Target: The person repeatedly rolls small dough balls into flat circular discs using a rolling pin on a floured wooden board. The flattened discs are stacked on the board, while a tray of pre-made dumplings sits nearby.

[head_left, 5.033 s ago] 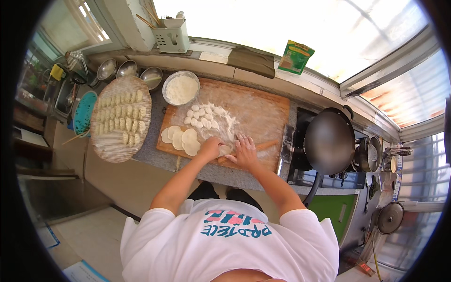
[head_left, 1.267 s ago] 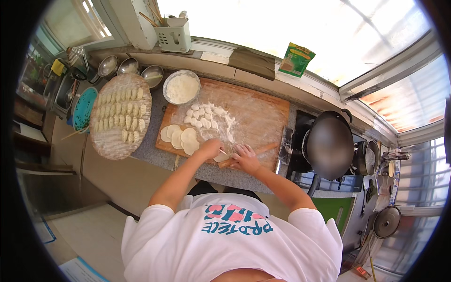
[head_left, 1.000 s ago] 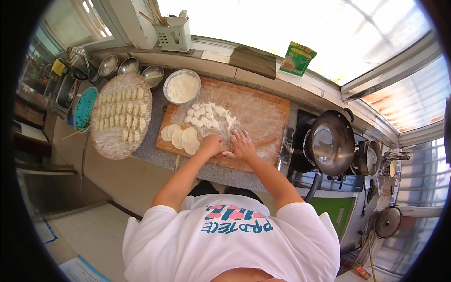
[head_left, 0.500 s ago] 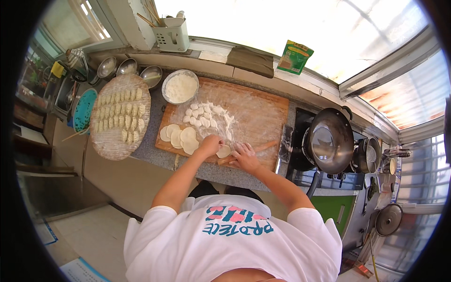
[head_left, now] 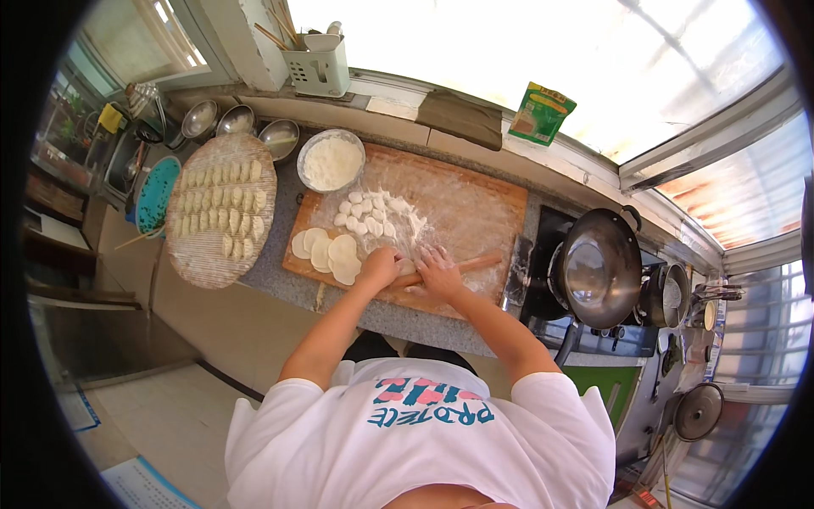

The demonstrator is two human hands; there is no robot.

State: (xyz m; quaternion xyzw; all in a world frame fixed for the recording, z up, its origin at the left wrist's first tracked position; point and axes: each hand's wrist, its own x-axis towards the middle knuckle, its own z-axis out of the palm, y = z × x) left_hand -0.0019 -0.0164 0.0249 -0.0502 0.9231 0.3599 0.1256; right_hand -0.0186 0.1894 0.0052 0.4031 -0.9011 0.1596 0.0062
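Observation:
My left hand (head_left: 381, 268) is closed, its fingers pinching the edge of a dough wrapper (head_left: 409, 267) that is mostly hidden between the hands. My right hand (head_left: 439, 273) lies over a wooden rolling pin (head_left: 481, 261), palm on it and fingers stretched forward. The pin slants across the near part of a floured wooden board (head_left: 475, 191). Left of my left hand lie several flat round wrappers (head_left: 343, 256), partly overlapping. Beyond them sit several small dough lumps (head_left: 365, 215) beside loose flour.
A flour bowl (head_left: 332, 163) stands at the board's far left corner. Farther left are a round tray (head_left: 199, 259) of dumplings, metal bowls (head_left: 279, 138) and a teal basin (head_left: 157, 191). On the right a wok (head_left: 602, 267) and a pot (head_left: 672, 297) stand on the stove.
My right hand and the rolling pin have shifted leftward and away from me, over the wrapper. My left hand stays at the wrapper's edge. The view has shifted slightly.

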